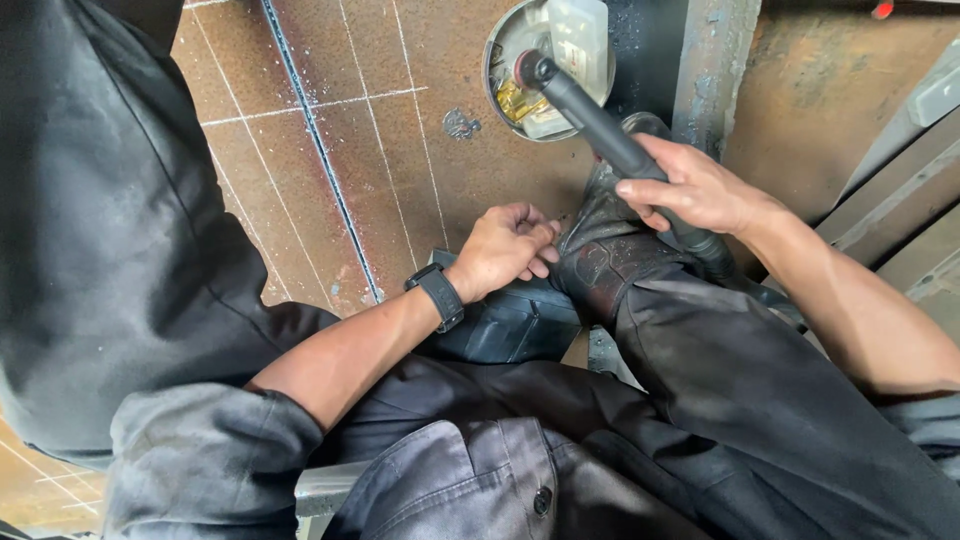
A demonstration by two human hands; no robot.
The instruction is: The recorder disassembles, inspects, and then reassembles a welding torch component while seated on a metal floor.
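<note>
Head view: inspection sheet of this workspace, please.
Surface: rusty metal plate with chalk lines and a blue line.
Job's things: black cylindrical tool, tip at a round opening holding pale and yellow parts.
Clutter: nothing seen.
Grippers: right hand wrapped around the tool; left hand curled shut, contents hidden, by a black boot.
Cables: nothing seen.
Surroundings: steel beam; dark work clothes; black wristwatch.

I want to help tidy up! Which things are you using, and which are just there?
In use:
right hand gripping the black tool
left hand curled by the boot

Just there:
round disc on the rusty plate
wristwatch
</note>
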